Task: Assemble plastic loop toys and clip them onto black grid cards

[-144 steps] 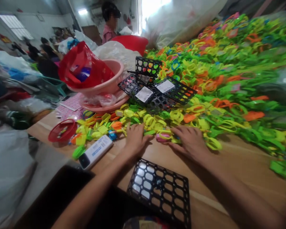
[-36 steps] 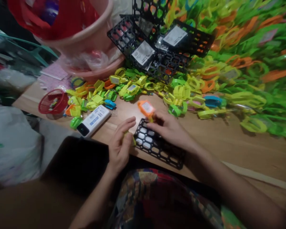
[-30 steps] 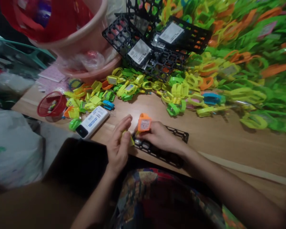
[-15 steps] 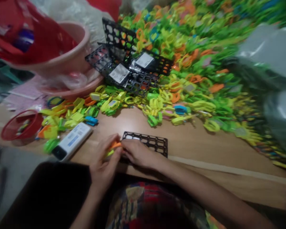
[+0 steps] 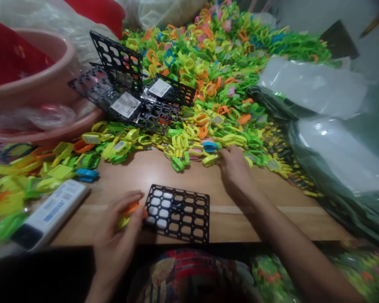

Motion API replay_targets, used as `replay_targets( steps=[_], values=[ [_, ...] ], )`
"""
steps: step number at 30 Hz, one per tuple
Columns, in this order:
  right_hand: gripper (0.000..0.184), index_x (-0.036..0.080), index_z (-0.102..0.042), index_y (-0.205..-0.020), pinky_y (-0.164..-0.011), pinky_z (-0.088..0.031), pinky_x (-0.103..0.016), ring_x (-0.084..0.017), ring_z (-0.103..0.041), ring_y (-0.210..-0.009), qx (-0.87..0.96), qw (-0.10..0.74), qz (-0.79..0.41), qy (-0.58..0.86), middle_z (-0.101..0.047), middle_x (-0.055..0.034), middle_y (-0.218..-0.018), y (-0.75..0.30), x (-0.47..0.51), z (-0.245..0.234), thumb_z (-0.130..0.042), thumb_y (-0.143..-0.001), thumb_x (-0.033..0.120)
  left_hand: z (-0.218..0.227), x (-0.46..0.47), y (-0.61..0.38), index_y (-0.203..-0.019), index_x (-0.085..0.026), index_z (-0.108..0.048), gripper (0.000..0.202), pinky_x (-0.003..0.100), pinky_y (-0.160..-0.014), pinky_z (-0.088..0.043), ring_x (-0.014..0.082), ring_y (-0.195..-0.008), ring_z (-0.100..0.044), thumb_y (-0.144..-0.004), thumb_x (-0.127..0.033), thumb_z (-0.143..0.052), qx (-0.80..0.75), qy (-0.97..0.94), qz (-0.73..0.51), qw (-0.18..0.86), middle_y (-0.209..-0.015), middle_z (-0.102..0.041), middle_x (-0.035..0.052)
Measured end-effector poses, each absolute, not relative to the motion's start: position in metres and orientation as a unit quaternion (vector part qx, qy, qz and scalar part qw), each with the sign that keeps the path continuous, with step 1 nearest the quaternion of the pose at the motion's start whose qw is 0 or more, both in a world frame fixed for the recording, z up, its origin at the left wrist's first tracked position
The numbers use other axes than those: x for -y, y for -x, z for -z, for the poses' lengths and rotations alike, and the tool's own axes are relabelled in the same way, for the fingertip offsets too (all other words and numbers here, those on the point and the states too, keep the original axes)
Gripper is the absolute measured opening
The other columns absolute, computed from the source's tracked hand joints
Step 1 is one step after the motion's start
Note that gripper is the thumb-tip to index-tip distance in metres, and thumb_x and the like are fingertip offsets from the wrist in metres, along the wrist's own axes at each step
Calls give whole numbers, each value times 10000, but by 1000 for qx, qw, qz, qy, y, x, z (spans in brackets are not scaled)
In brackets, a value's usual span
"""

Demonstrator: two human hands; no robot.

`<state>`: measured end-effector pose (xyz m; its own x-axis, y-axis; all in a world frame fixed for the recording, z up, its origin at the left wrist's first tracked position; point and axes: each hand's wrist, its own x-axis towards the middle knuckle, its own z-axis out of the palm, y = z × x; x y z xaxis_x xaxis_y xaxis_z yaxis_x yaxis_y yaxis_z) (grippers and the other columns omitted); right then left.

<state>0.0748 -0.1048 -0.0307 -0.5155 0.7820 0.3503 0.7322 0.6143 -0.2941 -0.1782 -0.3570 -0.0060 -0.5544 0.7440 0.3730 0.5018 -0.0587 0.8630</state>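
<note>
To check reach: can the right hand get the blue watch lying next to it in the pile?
Probably yes: the right hand rests at the edge of the pile, and the blue watch lies uncovered beside its fingers.

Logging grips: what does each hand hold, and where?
The left hand pinches a small orange piece by one end, beside the black grid tray. The right hand reaches into the toy watch pile; whether it grips one cannot be told.

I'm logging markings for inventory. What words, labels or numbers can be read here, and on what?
None is legible.
White rectangular device: blue print, too blurred to read.
White labels on the stacked black grid trays: too small and blurred.
</note>
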Motion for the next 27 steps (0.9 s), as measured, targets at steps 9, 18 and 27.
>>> replay_targets(
  steps=[9,18,27],
  values=[
    [118,201,-616,-982,-771,-430,-330,-209,-563,-845,900,208,-243,296,-634,-58,-915,-56,142,8,-510,-985,250,4,352,169,-961,-183,-689,77,296,-909,-602,199,-1070,-722,-891,-203,-713,-653,-425,-607,156,-1141,-748,66],
    [126,174,-597,-936,-729,-469,-270,-163,-607,-804,765,207,-580,188,-658,-25,-871,44,212,27,-501,-893,104,4,350,165,-1429,-281,-576,514,396,-1127,-496,251,-1306,-614,-927,-238,-682,-657,-433,-591,174,-1474,-595,100],
    [242,176,-530,-974,-693,-452,-285,-175,-547,-735,857,274,-430,76,-610,-54,-839,55,230,58,-416,-854,0,6,354,172,-1488,-315,-512,607,448,-1170,-463,279,-1390,-535,-916,-222,-691,-669,-491,-542,133,-1553,-514,80]
  ],
)
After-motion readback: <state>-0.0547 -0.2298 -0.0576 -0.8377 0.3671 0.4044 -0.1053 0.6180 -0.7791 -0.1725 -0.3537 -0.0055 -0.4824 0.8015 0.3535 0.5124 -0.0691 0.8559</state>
